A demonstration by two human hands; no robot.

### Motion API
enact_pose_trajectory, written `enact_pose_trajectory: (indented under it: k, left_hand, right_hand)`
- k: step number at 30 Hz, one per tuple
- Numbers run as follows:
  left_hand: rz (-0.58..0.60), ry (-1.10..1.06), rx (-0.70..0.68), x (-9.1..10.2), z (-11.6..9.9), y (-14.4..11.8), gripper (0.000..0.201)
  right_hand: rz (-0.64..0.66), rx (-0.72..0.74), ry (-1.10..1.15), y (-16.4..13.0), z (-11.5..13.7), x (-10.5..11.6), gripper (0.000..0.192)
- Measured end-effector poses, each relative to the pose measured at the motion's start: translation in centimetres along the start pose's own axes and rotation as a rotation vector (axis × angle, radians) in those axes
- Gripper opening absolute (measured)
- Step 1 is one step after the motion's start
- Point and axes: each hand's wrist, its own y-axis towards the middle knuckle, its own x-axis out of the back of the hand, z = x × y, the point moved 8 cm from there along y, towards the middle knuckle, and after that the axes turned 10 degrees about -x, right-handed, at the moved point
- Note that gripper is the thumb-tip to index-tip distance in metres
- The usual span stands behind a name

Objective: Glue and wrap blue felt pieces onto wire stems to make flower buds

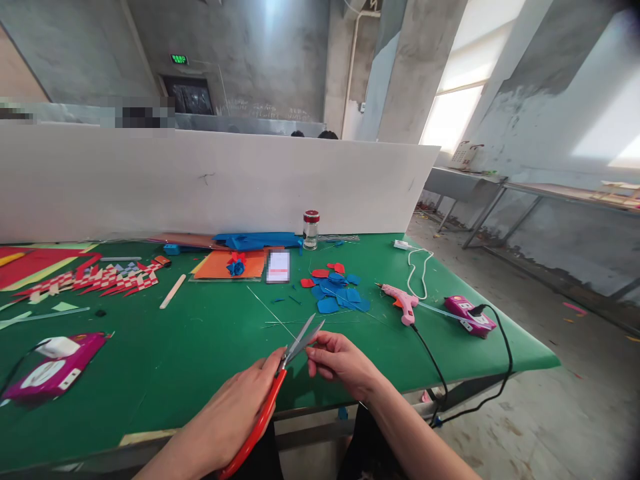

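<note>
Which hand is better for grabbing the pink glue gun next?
Probably the right hand: it's nearer the glue gun, while the left hand grips the scissors. I can't tell whether the right hand is pinching something.

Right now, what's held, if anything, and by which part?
Left hand holds scissors near their pivot; what the right hand pinches, if anything, is unclear.

Daylight enters through the tall white window point(453, 120) at right, washed out nearly to blankness, and lays bright patches on the rough grey-white plaster wall point(540, 123). A bluish glare streaks the grey concrete back wall point(240, 60). The smooth green surface point(200, 360) is evenly lit — the wide lens tilts uprights and darkens the upper right corner. Pixelation masks the flat rectangular screen point(279, 267).
</note>
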Motion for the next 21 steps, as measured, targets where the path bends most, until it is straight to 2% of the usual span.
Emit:
enact_pose_trajectory:
  k: [8, 14, 21]
  left_hand:
    - [0.011, 0.081, 0.043, -0.1, -0.4, 0.5, 0.042]
    - [0.036, 0.118, 0.033, -0.4, -0.2, 1.0, 0.046]
    - [0.031, 0.132, 0.018, -0.2, 0.0, 1.2, 0.029]
  right_hand:
    - [-0.062, 0.042, -0.071, -0.2, 0.8, 0.2, 0.036]
    - [-0.070, 0.028, -0.086, -0.1, 0.9, 0.6, 0.035]
    - [-0.076, 0.024, -0.080, 0.2, 1.0, 0.8, 0.032]
